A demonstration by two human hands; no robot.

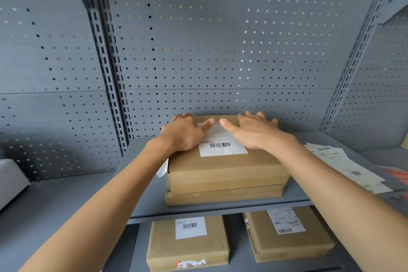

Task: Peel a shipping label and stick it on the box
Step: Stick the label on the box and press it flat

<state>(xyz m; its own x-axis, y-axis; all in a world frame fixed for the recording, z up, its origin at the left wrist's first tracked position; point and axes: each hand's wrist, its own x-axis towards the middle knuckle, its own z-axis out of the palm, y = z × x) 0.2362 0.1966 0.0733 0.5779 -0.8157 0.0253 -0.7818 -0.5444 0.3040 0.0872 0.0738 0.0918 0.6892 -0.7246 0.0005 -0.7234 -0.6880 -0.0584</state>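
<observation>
No grip holds anything: our left hand (185,133) and right hand (254,131) lie flat, open, on the label (223,144) (already stuck) atop the box (225,172), frame centre; only smoothing remains, we judge.

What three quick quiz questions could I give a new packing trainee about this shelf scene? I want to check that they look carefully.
1. True or false: the shipping label already lies on top of the box on the upper shelf.
2. How many labelled boxes sit on the lower shelf? A) none B) two C) four
3. Fill in: both hands lie flat with the palms down; the left hand and the right hand press the ____ half of the label.

Key
1. True.
2. B: the lower left box and the lower right box.
3. Far; the barcode end nearer the person is uncovered.
</observation>
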